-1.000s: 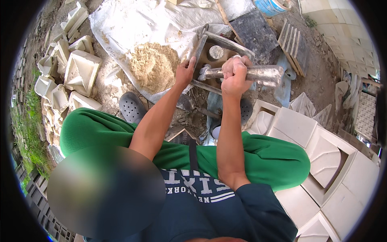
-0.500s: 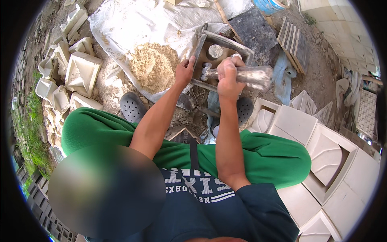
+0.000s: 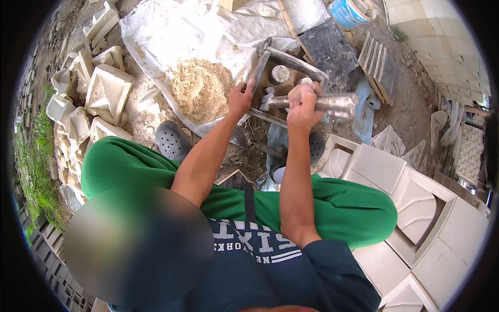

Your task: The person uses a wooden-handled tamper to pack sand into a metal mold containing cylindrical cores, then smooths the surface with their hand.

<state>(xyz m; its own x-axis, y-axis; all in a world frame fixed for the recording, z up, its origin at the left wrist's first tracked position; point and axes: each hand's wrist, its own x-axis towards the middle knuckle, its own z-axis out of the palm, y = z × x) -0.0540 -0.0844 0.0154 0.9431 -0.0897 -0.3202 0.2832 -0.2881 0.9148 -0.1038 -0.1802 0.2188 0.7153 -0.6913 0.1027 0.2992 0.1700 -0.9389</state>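
A dark rectangular mould frame [image 3: 301, 56] lies in front of my feet, with brownish material and pale round-topped posts [image 3: 280, 74] inside it. My left hand [image 3: 241, 99] is closed on the frame's left wall. In a fist above the frame's near right part, my right hand [image 3: 304, 106] grips a dusty grey bar-like tool [image 3: 339, 104]. Its thick end points right, and its narrower part reaches left across the mould. The fist hides the tool's middle, and I cannot tell its exact kind. Just left of the mould, a heap of sandy powder [image 3: 200, 88] rests on a white sheet [image 3: 171, 31].
Cast pale blocks [image 3: 109, 93] are piled at left. More pale moulded blocks [image 3: 374, 161] stand in rows at lower right. Beyond the mould lie a dark board [image 3: 327, 47], a slatted wooden panel [image 3: 377, 65] and a blue bucket [image 3: 348, 14]. Grey clogs [image 3: 173, 140] are on my feet.
My right hand and the tool have shifted slightly right and down in the picture. The whole scene has also moved a little with the view. My left hand keeps its hold on the frame.
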